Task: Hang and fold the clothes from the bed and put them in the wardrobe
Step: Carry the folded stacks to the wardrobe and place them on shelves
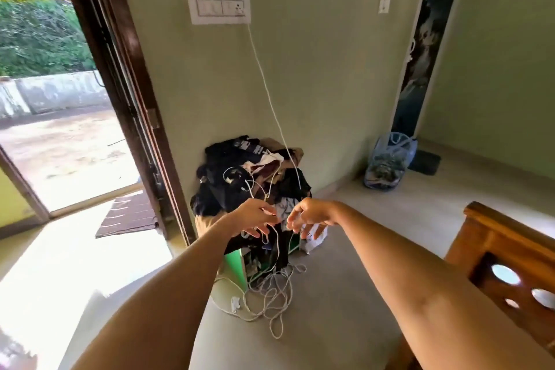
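Two bare arms reach toward a heap of dark clothes (237,180) piled on a small green cabinet (235,264) against the wall, beside an open door. In front of it the left hand (255,216) and right hand (310,215) each appear to pinch a white cable (271,105). The cable hangs from a wall socket (238,7).

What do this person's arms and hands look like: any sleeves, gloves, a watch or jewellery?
The left arm and right arm are bare along all that shows, with no sleeve in view. The left hand and right hand wear no gloves. No watch, bangle or band shows at either wrist. The fingers are too blurred to rule out rings.
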Motion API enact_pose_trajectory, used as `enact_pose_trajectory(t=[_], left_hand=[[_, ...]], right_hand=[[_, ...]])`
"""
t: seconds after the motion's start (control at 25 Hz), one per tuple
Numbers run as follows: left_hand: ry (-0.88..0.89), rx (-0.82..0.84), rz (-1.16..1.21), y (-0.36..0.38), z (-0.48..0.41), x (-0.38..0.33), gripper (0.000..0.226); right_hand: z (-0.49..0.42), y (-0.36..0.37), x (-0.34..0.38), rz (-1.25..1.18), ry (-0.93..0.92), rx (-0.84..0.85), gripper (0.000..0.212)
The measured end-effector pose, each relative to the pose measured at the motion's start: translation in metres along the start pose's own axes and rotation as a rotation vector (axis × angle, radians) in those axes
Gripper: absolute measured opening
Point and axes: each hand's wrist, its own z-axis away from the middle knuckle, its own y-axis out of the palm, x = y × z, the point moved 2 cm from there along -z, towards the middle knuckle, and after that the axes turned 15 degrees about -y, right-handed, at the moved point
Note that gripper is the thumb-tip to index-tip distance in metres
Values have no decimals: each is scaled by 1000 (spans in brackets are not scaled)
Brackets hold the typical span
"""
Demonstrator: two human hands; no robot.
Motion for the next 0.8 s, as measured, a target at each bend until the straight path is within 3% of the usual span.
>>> enact_pose_trajectory(t=[0.28,0.48,0.8], left_hand=[[93,167,-112,11,-173,-98,26],[171,202,-98,18,-296,-233,19],[264,440,-211,122,-420,-381,24]], right_hand=[[-87,-126,-106,-42,170,-75,33],[-133,-261,-168,-111,223,-197,24],[-121,-390,-297,-241,391,-382,28]])
